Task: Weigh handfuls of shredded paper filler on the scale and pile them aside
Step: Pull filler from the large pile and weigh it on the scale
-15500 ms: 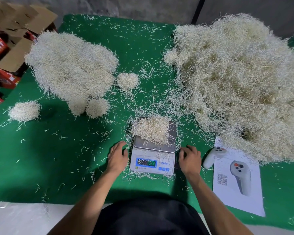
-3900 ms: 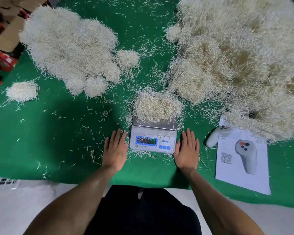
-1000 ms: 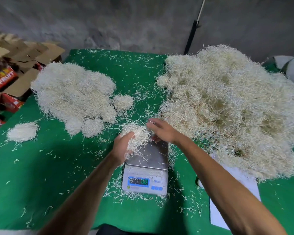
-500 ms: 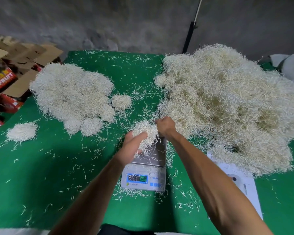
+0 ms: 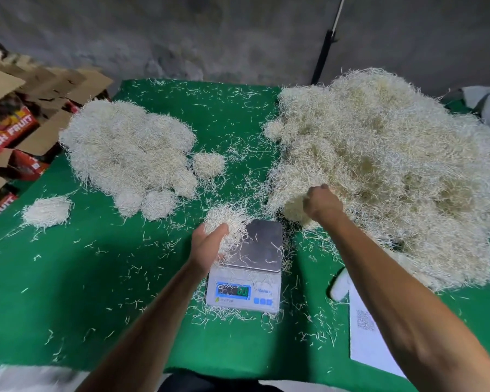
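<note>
A small white digital scale (image 5: 245, 281) sits on the green table (image 5: 68, 292); only a few stray strands lie on its steel platform. My left hand (image 5: 207, 246) grips a handful of shredded paper (image 5: 224, 219) just off the platform's left rear corner. My right hand (image 5: 321, 205) is curled into the near edge of the big loose heap of shredded paper (image 5: 393, 165) on the right; its fingers are buried in the strands. A pile of weighed handfuls (image 5: 128, 159) lies at the left rear.
Separate small clumps lie at the far left (image 5: 47, 212) and beside the left pile (image 5: 208, 165). A white sheet (image 5: 368, 335) and a white controller (image 5: 338, 285) lie right of the scale. Cardboard fruit boxes (image 5: 9, 131) stand off the table's left edge.
Both hands lifted the handful off the scale. My left hand now holds it alone at the platform's left side, while my right hand has moved right into the big heap.
</note>
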A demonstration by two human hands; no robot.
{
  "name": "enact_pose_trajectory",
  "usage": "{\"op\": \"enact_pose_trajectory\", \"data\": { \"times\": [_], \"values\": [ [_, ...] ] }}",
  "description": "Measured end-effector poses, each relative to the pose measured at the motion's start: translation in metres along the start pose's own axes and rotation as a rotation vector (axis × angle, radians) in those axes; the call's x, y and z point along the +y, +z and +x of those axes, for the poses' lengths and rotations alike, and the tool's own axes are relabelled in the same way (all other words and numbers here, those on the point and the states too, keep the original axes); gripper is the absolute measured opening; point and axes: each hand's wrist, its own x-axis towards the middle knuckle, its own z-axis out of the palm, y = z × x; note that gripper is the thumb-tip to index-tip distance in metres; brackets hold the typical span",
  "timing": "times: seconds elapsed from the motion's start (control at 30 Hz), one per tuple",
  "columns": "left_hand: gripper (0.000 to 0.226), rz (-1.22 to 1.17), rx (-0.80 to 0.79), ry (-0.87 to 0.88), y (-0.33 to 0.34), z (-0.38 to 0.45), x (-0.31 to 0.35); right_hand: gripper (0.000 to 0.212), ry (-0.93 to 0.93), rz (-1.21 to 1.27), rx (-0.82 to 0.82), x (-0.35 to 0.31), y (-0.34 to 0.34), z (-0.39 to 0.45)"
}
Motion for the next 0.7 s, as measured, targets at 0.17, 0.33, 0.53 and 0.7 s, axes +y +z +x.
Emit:
{"op": "enact_pose_trajectory", "data": {
  "times": [0.17, 0.33, 0.53, 0.7],
  "values": [
    [0.101, -0.019, 0.009, 0.004, 0.006, 0.001, -0.004, 0.013, -0.256, -0.068, 0.154, -0.014, 0.002, -0.013],
    [0.095, -0.044, 0.044, -0.03, 0.013, 0.001, -0.007, 0.049, 0.107, 1.089, -0.281, -0.024, 0.051, -0.061],
    [0.083, -0.062, 0.08, -0.019, 0.01, -0.002, -0.015, 0.051, 0.212, 1.32, -0.325, 0.01, 0.09, -0.094],
    [0.088, -0.154, 0.148, -0.074, 0.008, -0.004, -0.016, 0.039, 0.11, 1.065, 0.251, 0.0, 0.085, -0.1]
  ]
}}
